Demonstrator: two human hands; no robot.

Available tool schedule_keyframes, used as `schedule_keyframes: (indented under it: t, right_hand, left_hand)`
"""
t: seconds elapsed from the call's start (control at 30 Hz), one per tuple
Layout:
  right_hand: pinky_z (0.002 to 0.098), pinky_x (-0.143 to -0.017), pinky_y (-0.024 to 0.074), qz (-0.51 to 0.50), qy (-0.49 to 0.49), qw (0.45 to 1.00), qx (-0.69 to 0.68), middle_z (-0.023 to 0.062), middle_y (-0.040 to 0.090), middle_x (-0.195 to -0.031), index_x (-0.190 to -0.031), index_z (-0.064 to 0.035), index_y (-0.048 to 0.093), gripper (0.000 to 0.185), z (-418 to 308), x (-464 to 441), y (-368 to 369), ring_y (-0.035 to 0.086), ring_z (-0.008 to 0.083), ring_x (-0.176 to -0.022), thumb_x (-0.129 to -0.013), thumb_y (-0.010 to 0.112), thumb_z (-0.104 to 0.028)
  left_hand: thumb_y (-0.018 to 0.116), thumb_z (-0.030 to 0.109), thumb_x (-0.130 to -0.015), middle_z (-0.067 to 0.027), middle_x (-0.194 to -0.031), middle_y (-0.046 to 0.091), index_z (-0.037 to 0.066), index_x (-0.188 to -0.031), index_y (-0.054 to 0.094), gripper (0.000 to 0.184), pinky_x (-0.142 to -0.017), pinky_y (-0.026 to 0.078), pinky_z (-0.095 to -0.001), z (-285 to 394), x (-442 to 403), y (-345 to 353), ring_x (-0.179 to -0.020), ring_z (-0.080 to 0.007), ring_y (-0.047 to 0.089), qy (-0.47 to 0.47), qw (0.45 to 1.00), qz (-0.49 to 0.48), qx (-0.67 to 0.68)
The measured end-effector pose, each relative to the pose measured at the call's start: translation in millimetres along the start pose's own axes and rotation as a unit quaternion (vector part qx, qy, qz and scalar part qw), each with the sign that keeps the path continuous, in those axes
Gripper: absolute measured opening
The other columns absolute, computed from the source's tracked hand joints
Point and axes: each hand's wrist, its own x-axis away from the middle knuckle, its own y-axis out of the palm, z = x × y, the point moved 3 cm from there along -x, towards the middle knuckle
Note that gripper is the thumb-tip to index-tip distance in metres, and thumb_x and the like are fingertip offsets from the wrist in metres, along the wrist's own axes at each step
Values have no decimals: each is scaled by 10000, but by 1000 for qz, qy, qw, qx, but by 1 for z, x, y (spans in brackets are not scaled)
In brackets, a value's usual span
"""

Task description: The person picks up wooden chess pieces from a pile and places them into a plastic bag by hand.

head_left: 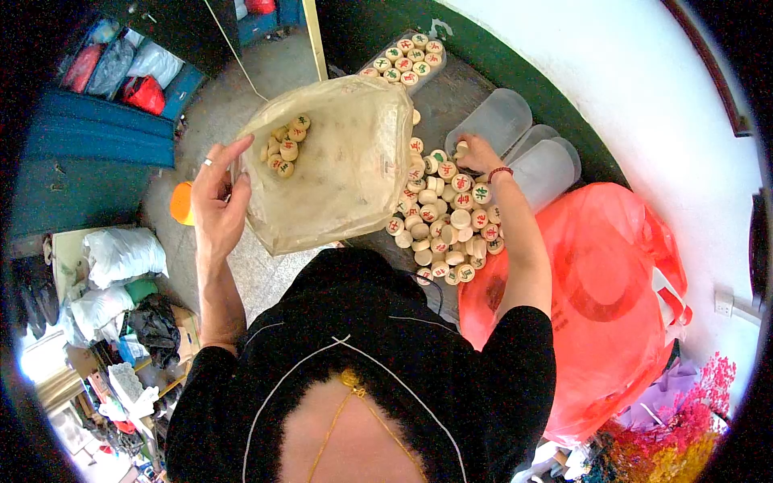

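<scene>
Starting left, we've got the left hand [216, 197] at the yellowish bag's [342, 197] left rim, though we can't tell whether thumb and fingers truly pinch it; should that thin plastic slip, the few discs inside [288, 150] could tumble to the floor [278, 278]. Moving right, we see the main heap [460, 219] crowding the table's [460, 90] near edge, where a brushing forearm [525, 245] might tip some over, while the right hand [481, 154], pinching one pale piece [461, 150], could nudge the clear containers [487, 121] along the wall-side edge.
</scene>
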Motion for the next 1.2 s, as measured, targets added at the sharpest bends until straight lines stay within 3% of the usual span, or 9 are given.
schedule_keyframes:
  t: [0.1,0.2,0.27,0.37,0.57,0.7,1.03,1.1,1.2]
  right_hand:
    - [398,-811,449,95,35,994,29,175,543,-1042,-1085,-59,526,586,0,-6,-6,542,347,-952,-573,734,-256]
    - [402,-834,437,118,-33,992,-41,174,528,-1059,-1105,-75,512,565,-49,-11,-31,528,341,-980,-617,715,-278]
    - [397,-853,426,95,-47,993,-56,173,528,-1070,-1093,-87,525,520,-67,-30,-20,514,335,-1006,-640,694,-277]
    - [401,-858,423,75,-126,989,-34,177,540,-1076,-1105,-93,526,500,-79,-68,11,518,339,-1002,-659,673,-265]
    - [390,-806,469,-112,65,992,5,198,591,-1014,-948,-62,637,461,-93,-109,21,566,349,-933,-586,681,-346]
    - [370,-853,458,-55,21,983,176,181,589,-1042,-1013,-57,602,480,-76,-138,40,560,320,-977,-613,670,-315]
    - [389,-858,449,-23,-10,988,152,188,564,-1069,-1062,-73,568,481,-82,-118,38,543,358,-976,-617,646,-240]
    - [390,-864,444,-88,-26,980,175,205,562,-1050,-1053,-78,569,469,-75,-125,41,530,349,-997,-619,640,-243]
    - [395,-878,433,-78,-25,990,111,218,538,-1064,-1055,-89,567,487,-70,-129,44,513,346,-1020,-605,657,-255]
  left_hand:
    - [458,-101,-696,10,-775,371,34,-1115,551,450,-492,240,-187,-5,1,-2,-587,-36,318,-6,1000,-1,-9]
    - [461,-80,-754,-66,-1111,524,9,-1161,515,420,-836,357,-207,-8,4,-2,-993,-109,492,-56,998,-24,4]
    - [461,-102,-697,9,-762,367,28,-1111,551,444,-486,239,-192,-1,1,2,-579,-39,312,-22,999,7,28]
    - [459,-102,-698,1,-760,370,24,-1108,549,439,-487,237,-194,0,0,2,-576,-45,312,-1,1000,-2,2]
    - [462,-93,-695,0,-732,355,25,-1104,548,434,-487,230,-210,-3,2,-7,-572,-58,306,0,1000,4,0]
    - [470,-85,-693,-1,-723,348,27,-1098,551,428,-484,229,-216,-5,4,-10,-567,-61,299,-14,1000,12,-3]
    - [475,-80,-693,-11,-729,355,31,-1093,554,422,-488,236,-220,-9,9,-12,-565,-75,305,-3,1000,24,-1]
    - [459,-92,-723,-56,-984,471,4,-1127,537,422,-746,373,-211,-12,10,-10,-881,-117,472,-68,997,-16,31]
    - [463,-94,-721,-64,-1003,486,1,-1120,541,418,-746,379,-209,-13,10,-10,-894,-125,483,-44,999,-15,4]
